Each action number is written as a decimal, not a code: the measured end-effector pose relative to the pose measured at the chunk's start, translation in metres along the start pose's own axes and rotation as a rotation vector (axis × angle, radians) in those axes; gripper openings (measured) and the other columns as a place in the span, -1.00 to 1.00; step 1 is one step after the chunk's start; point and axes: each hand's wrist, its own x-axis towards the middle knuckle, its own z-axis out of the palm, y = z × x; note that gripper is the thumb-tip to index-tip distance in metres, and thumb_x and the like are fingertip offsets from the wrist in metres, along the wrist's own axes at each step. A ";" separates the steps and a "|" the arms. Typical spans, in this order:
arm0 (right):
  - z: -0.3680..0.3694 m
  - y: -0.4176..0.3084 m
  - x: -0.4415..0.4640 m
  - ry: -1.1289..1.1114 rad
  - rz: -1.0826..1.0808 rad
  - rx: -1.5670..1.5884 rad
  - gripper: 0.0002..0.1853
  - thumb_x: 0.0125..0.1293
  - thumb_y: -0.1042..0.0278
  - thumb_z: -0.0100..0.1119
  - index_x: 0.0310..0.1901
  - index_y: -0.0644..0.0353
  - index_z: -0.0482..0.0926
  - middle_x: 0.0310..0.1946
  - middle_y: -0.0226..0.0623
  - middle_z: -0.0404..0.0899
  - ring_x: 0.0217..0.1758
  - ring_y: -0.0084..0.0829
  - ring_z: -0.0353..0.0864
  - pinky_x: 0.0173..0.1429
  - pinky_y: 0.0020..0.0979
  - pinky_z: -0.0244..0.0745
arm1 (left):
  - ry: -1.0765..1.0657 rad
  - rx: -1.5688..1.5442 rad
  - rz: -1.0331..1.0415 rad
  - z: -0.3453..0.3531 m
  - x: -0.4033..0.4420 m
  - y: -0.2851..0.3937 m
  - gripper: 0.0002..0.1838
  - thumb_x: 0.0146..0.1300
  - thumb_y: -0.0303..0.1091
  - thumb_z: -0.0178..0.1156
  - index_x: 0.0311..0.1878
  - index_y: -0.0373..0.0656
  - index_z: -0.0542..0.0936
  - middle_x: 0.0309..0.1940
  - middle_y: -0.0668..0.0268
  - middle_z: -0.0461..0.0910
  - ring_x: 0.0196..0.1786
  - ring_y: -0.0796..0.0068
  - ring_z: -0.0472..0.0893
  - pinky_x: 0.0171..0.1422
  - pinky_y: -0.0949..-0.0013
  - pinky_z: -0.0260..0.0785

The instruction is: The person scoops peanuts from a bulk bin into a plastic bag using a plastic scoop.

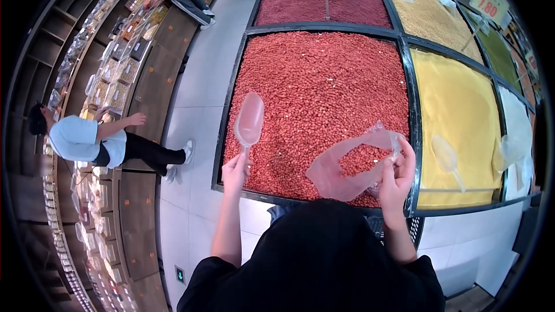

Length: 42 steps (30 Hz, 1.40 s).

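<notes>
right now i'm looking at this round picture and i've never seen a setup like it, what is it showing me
There is no machine here: one person works with two bare hands, and this single picture comes from a camera on their head, looking forward and down. The left hand holds a clear scoop by its handle. The right hand holds a thin plastic bag. Beneath them, small reddish nuts or beans fill a black-rimmed bin. To its right, another scoop lies on fine yellow grain. Someone in a pale top stands off to the left.
</notes>
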 end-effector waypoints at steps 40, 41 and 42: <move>0.000 0.008 -0.003 -0.004 0.027 -0.015 -0.43 0.43 0.74 -0.02 0.46 0.27 0.26 -0.30 -0.46 0.52 -0.31 -0.73 0.41 -0.21 -0.66 0.31 | -0.200 -0.200 -0.204 0.049 0.019 -0.019 -0.68 0.56 -0.10 0.16 -0.11 -0.17 0.68 -0.35 0.31 0.70 -0.55 0.64 0.51 -0.57 0.57 0.22; 0.000 0.008 -0.003 -0.002 0.023 -0.024 -0.43 0.43 0.74 -0.02 0.46 0.27 0.26 -0.30 -0.47 0.51 -0.32 -0.74 0.41 -0.21 -0.66 0.31 | -0.200 -0.201 -0.204 0.049 0.019 -0.020 -0.68 0.56 -0.10 0.16 -0.11 -0.17 0.68 -0.35 0.31 0.70 -0.55 0.64 0.51 -0.57 0.57 0.22; 0.000 0.008 -0.003 -0.001 0.020 -0.033 -0.43 0.43 0.74 -0.03 0.46 0.27 0.26 -0.31 -0.47 0.51 -0.32 -0.74 0.41 -0.22 -0.66 0.30 | -0.206 -0.219 -0.214 0.049 0.019 -0.020 -0.69 0.56 -0.10 0.15 -0.08 -0.16 0.68 -0.35 0.32 0.69 -0.55 0.64 0.51 -0.57 0.57 0.22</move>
